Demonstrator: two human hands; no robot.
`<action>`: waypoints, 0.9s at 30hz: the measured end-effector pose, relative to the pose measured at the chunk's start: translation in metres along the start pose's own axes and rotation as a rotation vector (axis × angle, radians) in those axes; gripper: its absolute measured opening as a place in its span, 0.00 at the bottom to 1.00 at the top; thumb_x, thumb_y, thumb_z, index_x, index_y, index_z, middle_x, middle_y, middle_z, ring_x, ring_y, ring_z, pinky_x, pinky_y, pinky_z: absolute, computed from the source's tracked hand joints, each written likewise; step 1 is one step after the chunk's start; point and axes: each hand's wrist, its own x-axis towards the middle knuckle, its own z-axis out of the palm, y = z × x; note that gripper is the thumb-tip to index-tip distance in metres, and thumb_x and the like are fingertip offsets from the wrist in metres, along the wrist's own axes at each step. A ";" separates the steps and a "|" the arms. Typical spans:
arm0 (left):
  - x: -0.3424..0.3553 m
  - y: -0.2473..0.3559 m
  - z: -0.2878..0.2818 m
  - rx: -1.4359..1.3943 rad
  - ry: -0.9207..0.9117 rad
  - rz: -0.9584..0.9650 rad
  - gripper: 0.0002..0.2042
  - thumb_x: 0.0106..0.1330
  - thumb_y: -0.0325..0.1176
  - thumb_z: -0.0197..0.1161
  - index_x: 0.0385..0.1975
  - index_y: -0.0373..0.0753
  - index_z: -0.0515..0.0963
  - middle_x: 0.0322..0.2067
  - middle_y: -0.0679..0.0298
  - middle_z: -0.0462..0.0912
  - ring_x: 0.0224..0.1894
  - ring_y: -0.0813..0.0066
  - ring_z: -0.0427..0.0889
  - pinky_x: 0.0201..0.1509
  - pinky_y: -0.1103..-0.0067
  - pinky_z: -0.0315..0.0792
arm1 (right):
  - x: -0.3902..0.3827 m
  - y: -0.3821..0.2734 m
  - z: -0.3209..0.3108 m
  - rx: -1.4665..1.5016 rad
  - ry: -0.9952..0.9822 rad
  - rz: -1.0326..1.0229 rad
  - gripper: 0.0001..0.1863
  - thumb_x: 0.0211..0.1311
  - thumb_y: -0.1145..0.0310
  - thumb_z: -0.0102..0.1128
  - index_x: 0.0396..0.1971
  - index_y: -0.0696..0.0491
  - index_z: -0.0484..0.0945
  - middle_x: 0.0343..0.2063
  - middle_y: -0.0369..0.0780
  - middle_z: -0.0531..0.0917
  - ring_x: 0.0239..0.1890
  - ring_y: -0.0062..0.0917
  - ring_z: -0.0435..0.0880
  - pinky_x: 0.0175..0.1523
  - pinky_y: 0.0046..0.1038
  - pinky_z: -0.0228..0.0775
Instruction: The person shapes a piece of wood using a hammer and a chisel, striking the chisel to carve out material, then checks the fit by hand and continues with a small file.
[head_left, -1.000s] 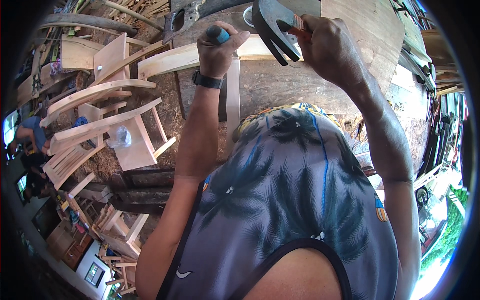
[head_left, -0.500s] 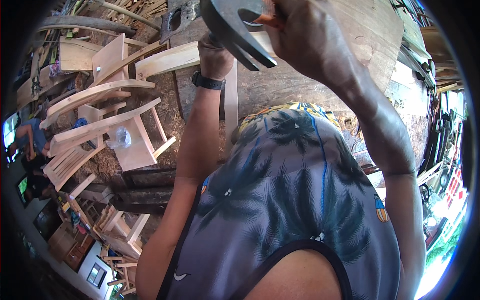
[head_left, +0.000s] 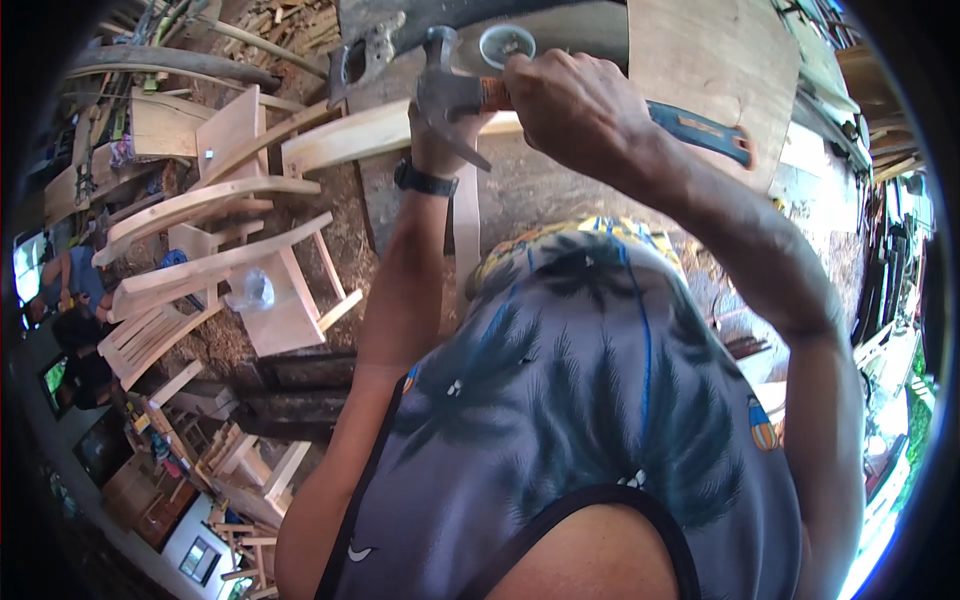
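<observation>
Steel claw hammer [head_left: 450, 95], handle [head_left: 700, 133] clenched in your right hand [head_left: 580, 105], your left hand [head_left: 431, 156] partly behind the hammer head, its grip impossible to tell, pale timber [head_left: 345, 140] alongside

The right hand [head_left: 582, 112] grips a hammer [head_left: 442, 92] (claw type) partly hiding the left hand [head_left: 434, 156].

Daylt glare lwr R; lwr L dim; edges bent, blk.

Left hand [head_left: 432, 153] partly hidden behind hammer [head_left: 450, 97]
</observation>
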 end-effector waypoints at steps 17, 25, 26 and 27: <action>0.036 0.079 0.002 -0.916 0.138 0.008 0.17 0.58 0.27 0.74 0.44 0.34 0.77 0.42 0.60 0.79 0.43 0.74 0.75 0.49 0.77 0.67 | -0.005 0.036 -0.018 1.037 0.089 -0.060 0.18 0.66 0.66 0.62 0.51 0.59 0.79 0.25 0.44 0.85 0.27 0.24 0.85 0.31 0.31 0.76; 0.032 0.145 0.042 0.048 0.218 0.439 0.23 0.57 0.33 0.74 0.53 0.40 0.75 0.53 0.54 0.72 0.55 0.59 0.73 0.58 0.65 0.67 | -0.014 0.091 -0.002 1.550 -0.223 0.378 0.22 0.70 0.55 0.55 0.51 0.59 0.75 0.35 0.38 0.84 0.21 0.15 0.78 0.21 0.17 0.68; 0.026 0.137 0.047 0.089 0.203 0.424 0.32 0.48 0.36 0.79 0.57 0.43 0.76 0.60 0.54 0.69 0.59 0.60 0.69 0.62 0.62 0.62 | -0.015 0.100 0.002 1.532 -0.203 0.338 0.29 0.70 0.52 0.54 0.60 0.61 0.71 0.46 0.42 0.82 0.40 0.23 0.85 0.40 0.24 0.80; 0.021 0.131 0.052 0.118 0.132 0.365 0.39 0.45 0.39 0.80 0.62 0.46 0.73 0.64 0.52 0.62 0.63 0.53 0.63 0.65 0.58 0.56 | -0.008 0.092 -0.002 1.669 -0.210 0.312 0.24 0.69 0.58 0.55 0.56 0.60 0.76 0.45 0.43 0.84 0.41 0.26 0.86 0.42 0.28 0.81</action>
